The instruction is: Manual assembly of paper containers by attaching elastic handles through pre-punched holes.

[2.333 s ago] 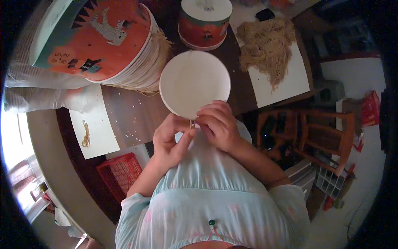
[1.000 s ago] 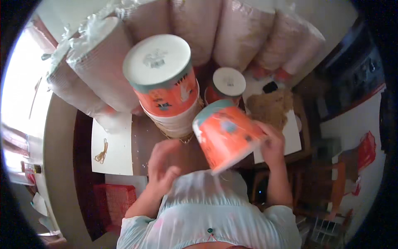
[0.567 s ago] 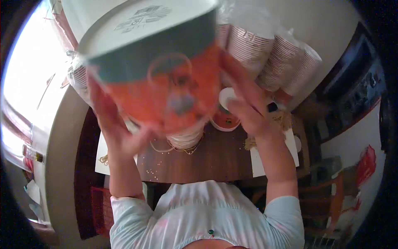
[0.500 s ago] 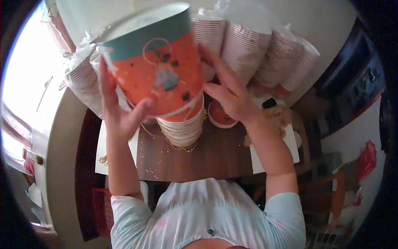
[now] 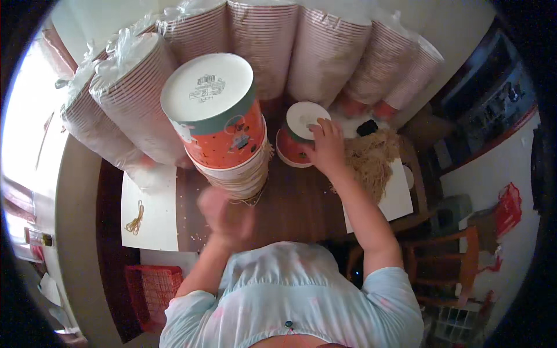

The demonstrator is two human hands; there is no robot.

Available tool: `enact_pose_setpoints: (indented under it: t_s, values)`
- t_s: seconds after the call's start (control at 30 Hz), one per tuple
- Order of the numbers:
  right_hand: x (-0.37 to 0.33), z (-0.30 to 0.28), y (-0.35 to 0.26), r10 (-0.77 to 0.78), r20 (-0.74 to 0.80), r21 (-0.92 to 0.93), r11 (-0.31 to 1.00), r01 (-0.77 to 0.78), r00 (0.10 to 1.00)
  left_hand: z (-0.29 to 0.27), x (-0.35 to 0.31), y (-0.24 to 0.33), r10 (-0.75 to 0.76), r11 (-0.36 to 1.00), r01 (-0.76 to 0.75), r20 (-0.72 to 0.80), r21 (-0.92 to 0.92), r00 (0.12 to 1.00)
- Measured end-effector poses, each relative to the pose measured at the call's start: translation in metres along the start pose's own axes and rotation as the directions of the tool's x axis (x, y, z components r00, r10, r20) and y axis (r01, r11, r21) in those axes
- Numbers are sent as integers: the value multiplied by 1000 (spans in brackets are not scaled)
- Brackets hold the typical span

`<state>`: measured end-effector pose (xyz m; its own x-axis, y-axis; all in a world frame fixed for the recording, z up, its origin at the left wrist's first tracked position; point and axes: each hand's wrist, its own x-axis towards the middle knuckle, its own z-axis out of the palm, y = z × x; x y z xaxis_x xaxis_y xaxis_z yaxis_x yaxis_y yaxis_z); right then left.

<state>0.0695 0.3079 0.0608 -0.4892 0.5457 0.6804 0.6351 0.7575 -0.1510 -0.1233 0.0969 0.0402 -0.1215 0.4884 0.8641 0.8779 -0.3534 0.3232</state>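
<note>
An orange paper bucket [image 5: 223,136] with a green band sits upside down, white base up, on a stack of buckets [image 5: 239,181] wound with string. My left hand [image 5: 226,214] is low in front of that stack, blurred by motion, so its fingers cannot be made out. To the right, my right hand [image 5: 328,149] is at a second upturned paper bucket [image 5: 296,138]. Its fingers are apart, the tips over the white base and the thumb near the side. This bucket is smaller in view and shows the same orange and green.
Tall stacks of nested buckets in clear plastic [image 5: 264,49] line the back. A heap of tan raffia-like strands [image 5: 371,159] lies on a white board [image 5: 394,200] at right. A small string bundle [image 5: 135,220] rests on a white sheet [image 5: 159,232] at left. Below stands a red basket [image 5: 154,296].
The large bucket held up in both hands is now upside down on the string-wound stack. Both hands have let go; the left dropped nearer me, the right reached the second bucket.
</note>
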Motion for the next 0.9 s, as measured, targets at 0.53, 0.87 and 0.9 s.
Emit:
enact_pose_setpoints:
  t_s: [0.53, 0.87, 0.9]
  values:
    - [13, -34, 31, 310, 165, 254, 904, -344, 936, 206, -45, -25, -424, -463, 754, 863, -467, 274]
    - [-78, -116, 39, 857, 169, 980, -94, -173, 486, 209, -42, -17, -678, -425, 842, 733, -332, -54]
    - [-112, -92, 44, 802, 362, 931, -333, -146, 475, 196, -41, -17, -669, -198, 916, 731, -350, 134]
